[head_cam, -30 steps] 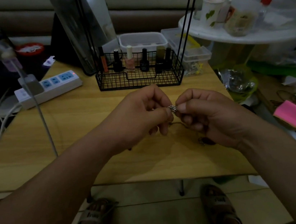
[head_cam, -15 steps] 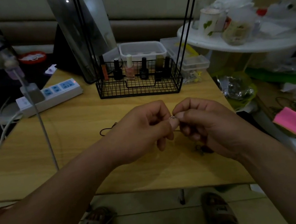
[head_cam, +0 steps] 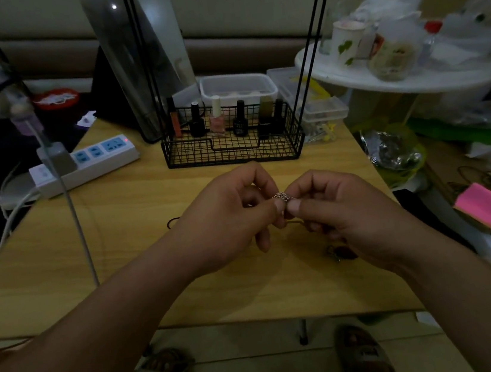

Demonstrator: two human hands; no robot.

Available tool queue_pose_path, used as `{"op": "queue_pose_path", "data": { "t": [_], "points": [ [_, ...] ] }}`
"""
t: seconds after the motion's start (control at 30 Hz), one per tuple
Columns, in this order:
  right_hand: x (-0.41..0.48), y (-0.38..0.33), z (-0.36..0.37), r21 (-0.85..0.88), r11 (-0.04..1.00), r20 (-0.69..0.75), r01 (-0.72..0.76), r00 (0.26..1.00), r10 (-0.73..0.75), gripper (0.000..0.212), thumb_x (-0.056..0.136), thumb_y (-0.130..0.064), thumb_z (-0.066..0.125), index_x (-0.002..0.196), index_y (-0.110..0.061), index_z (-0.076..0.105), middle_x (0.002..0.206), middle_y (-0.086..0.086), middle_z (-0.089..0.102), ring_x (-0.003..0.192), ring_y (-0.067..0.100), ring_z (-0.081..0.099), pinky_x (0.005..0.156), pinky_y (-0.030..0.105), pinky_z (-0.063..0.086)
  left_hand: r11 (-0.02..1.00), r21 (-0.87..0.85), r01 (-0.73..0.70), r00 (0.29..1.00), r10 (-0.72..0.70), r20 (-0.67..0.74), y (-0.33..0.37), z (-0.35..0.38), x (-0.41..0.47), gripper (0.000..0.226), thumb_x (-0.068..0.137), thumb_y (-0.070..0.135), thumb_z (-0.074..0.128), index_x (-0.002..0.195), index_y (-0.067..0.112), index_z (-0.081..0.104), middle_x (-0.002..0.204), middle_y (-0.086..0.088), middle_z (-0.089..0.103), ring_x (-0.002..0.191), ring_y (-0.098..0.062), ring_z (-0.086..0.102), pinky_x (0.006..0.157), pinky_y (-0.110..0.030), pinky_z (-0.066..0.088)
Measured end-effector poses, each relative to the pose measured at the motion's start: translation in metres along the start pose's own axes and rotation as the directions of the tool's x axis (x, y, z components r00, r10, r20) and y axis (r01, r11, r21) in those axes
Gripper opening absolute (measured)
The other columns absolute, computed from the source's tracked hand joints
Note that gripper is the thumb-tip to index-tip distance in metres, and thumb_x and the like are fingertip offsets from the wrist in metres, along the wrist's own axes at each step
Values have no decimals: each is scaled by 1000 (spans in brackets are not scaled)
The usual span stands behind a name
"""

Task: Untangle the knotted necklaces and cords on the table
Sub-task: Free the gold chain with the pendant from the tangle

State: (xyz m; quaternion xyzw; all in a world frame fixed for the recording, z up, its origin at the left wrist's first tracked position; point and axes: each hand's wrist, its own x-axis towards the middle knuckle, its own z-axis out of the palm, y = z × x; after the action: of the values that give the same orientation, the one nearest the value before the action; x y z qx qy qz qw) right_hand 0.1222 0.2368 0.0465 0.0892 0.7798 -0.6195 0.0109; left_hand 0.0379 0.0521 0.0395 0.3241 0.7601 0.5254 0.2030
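A small knot of silver necklace chain (head_cam: 283,196) sits between my two thumbs, held above the wooden table (head_cam: 137,231). My left hand (head_cam: 230,219) pinches it from the left, and my right hand (head_cam: 335,214) pinches it from the right, fingertips touching. A thin dark cord (head_cam: 174,221) loops out on the table from behind my left hand. A dark pendant with a small metal clasp (head_cam: 340,253) lies on the table beneath my right hand. The remaining length of the chain is hidden by my fingers.
A black wire basket (head_cam: 233,147) with several nail-polish bottles stands just beyond my hands. A white power strip (head_cam: 88,166) and a grey cable (head_cam: 78,226) lie at the left. A cluttered white side table (head_cam: 411,79) and pink sticky notes (head_cam: 484,204) are at the right.
Both hands stay joined on the chain knot. The view has tilted, so the hands sit a little lower, and the dark cord loop on the table has come into sight.
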Motion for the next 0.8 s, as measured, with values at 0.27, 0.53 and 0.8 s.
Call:
{"op": "queue_pose_path", "data": {
  "t": [0.27,0.53,0.8],
  "points": [
    [0,0,7,-112,994,12,19,1000,-18,13,98,-25,66,99,-17,76,75,-8,72,54,3,43,48,14,36,999,36,23,1000,-23,1,-2,-3,-7,9,100,15,67,102,16,58,80,1,76,54,-8,64,48,-18,43],
    [4,-2,11,11,1000,66,-24,998,23,19,102,-23,57,94,-13,72,73,-4,63,53,3,42,45,17,31,997,-82,9,999,-6,33,-3,-16,-12,10,102,14,64,107,11,57,92,-9,77,69,-24,72,59,-34,51],
    [5,-2,11,-24,999,52,-24,998,25,22,104,-20,54,88,-14,69,69,-4,61,51,4,42,44,17,32,993,-115,20,995,-9,97,-4,-19,-11,13,102,7,61,114,10,57,97,-7,77,73,-25,73,61,-33,53]
  ]
}}
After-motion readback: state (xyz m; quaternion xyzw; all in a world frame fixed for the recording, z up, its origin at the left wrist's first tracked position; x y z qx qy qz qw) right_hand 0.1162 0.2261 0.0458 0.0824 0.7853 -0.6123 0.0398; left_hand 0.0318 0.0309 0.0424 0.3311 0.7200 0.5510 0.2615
